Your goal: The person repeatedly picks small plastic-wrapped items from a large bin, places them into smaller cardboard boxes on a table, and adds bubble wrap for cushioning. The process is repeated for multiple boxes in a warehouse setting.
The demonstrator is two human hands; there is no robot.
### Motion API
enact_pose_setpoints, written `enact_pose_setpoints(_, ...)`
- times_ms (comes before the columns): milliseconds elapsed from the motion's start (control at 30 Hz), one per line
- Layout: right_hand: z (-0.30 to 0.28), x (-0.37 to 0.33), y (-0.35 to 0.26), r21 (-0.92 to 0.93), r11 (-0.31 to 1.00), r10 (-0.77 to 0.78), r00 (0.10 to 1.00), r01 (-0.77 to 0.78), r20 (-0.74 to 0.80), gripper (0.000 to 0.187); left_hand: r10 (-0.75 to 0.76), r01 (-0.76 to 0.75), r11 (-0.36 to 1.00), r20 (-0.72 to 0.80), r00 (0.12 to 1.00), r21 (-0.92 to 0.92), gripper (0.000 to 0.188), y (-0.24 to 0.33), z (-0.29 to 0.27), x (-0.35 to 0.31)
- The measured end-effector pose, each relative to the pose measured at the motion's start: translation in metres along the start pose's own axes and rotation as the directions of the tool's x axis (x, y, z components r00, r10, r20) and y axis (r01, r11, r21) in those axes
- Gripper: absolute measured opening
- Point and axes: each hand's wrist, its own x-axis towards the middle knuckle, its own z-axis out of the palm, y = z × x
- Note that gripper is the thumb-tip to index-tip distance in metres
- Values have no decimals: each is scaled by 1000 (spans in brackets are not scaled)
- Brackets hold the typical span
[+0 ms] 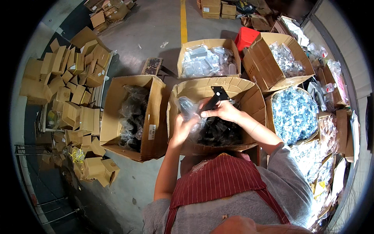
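Observation:
My right hand (223,110) grips a black metal bracket (210,104). The bracket has a straight bar and a square end plate with small holes, tilted up and away from me. My left hand (182,127) is closed around a crumpled clear plastic bag (186,105), right beside the bracket's lower end. Whether the bag still covers part of the bracket is hidden by my fingers. Both hands are over a large open cardboard box (237,85). Dark parts (220,132) and loose clear plastic lie inside it.
Left of me stands another cardboard box (157,117) of dark bagged parts. Ahead is a box (180,62) of clear-bagged pieces; a red container (246,38) stands near it. On the right, a box (294,99) holds bluish bagged pieces. Empty cartons (83,113) pile at far left.

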Motion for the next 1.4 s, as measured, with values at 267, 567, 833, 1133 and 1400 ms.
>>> enact_pose_setpoints(267,10,-4,-4,-228,971,-47,994,69,102,40,4,-7,996,-29,1000,-94,13,17,6,-8)
enact_pose_setpoints(567,8,-6,-3,303,936,235,958,-178,-163,17,-94,124,924,99,991,-363,30,20,-5,-10)
enact_pose_setpoints(833,11,-4,-58,20,995,-86,946,97,-314,50,-349,390,757,179,920,-525,45,1,-21,-3)
enact_pose_setpoints(1133,8,35,26,351,931,-43,987,97,-157,22,-470,302,743,-144,871,-597,24,1,-20,-1)
enact_pose_setpoints(1400,-28,-14,247,-993,-96,347,937,70,33,30,-385,201,830,-273,882,-520,24,4,-9,10)
